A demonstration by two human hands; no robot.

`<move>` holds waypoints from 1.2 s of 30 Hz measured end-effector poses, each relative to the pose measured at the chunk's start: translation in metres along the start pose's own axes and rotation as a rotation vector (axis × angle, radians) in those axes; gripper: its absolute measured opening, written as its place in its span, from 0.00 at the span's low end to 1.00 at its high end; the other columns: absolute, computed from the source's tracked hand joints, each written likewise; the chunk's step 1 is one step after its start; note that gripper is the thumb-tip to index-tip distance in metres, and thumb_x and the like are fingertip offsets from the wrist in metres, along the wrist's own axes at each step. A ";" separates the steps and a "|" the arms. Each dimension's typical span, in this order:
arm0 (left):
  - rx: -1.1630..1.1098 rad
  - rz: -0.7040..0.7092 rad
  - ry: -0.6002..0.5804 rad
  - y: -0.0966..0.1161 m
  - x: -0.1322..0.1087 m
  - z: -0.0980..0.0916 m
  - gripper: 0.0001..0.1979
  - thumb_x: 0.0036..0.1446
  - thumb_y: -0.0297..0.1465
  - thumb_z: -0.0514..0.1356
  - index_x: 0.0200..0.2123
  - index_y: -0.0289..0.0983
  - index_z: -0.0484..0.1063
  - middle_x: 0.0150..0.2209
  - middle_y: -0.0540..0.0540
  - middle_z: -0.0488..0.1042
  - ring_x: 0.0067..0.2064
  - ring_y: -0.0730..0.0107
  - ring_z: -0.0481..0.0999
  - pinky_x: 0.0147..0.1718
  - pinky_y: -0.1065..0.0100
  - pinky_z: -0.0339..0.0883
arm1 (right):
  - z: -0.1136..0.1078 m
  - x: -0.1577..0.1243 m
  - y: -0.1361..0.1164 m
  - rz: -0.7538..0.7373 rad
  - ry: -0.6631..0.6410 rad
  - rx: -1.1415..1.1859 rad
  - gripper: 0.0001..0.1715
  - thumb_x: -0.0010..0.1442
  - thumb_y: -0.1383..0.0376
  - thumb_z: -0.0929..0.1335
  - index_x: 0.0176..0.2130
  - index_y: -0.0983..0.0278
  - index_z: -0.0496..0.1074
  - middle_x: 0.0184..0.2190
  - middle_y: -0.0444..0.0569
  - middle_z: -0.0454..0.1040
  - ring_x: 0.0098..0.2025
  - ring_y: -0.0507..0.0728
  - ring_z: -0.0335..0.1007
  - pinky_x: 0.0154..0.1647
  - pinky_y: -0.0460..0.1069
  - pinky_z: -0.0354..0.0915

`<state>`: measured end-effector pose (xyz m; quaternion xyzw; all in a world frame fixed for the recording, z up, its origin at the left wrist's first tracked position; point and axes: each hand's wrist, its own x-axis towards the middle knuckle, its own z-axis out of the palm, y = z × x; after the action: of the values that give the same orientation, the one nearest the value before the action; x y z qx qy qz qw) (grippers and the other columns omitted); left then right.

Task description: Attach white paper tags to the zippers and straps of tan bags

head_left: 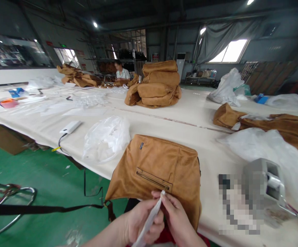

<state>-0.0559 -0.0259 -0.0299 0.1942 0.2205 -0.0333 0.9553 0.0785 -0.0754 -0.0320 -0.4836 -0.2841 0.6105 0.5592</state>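
A tan leather bag point(161, 154) lies on the table edge in front of me. It has a zipped pocket point(152, 178) and a small dark label point(141, 145). My left hand point(143, 219) is closed around a thin, folded white strip point(151, 219) that looks like paper or soft plastic. With its fingertips, my right hand point(177, 216) pinches the upper end of the same strip, just over the bag near the pocket's zip end. A dark strap point(61, 208) runs left from the bag's lower corner.
A clear plastic bag point(107, 139) and a white power bank point(71, 127) with a cable lie left. Tan bags point(159, 85) are stacked behind. At right stand a grey tape dispenser point(264, 188), plastic sheeting point(274, 151) and another tan bag point(290, 127). A person point(122, 73) sits far back.
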 end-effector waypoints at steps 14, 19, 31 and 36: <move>0.565 0.647 0.664 0.023 -0.092 -0.020 0.25 0.54 0.52 0.57 0.29 0.34 0.76 0.30 0.43 0.77 0.33 0.64 0.74 0.34 0.66 0.66 | -0.018 -0.008 -0.031 -0.047 -0.074 -0.388 0.25 0.55 0.46 0.70 0.27 0.65 0.75 0.23 0.46 0.74 0.27 0.53 0.66 0.29 0.46 0.61; 0.497 1.263 1.395 0.034 -0.127 -0.049 0.19 0.52 0.47 0.60 0.27 0.36 0.73 0.27 0.46 0.74 0.32 0.66 0.72 0.33 0.68 0.66 | -0.090 -0.020 -0.069 -0.229 0.374 -0.950 0.27 0.55 0.42 0.65 0.38 0.60 0.75 0.39 0.51 0.78 0.42 0.63 0.73 0.39 0.51 0.67; 0.668 1.202 1.478 0.063 -0.144 -0.087 0.23 0.52 0.51 0.55 0.28 0.37 0.74 0.29 0.44 0.77 0.35 0.60 0.75 0.36 0.64 0.70 | -0.102 0.021 -0.067 0.079 0.361 -0.838 0.37 0.44 0.42 0.73 0.43 0.65 0.70 0.42 0.61 0.79 0.48 0.72 0.74 0.47 0.59 0.68; 0.909 1.043 1.223 0.120 -0.127 -0.083 0.24 0.49 0.54 0.55 0.22 0.38 0.73 0.24 0.47 0.75 0.29 0.64 0.73 0.32 0.66 0.67 | -0.080 0.018 -0.092 0.271 0.089 -0.041 0.36 0.47 0.50 0.75 0.48 0.70 0.73 0.43 0.59 0.80 0.50 0.67 0.74 0.51 0.56 0.69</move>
<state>-0.1858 0.1136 -0.0006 0.6092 0.5370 0.4263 0.3986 0.1909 -0.0542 0.0152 -0.5557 -0.2034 0.6524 0.4735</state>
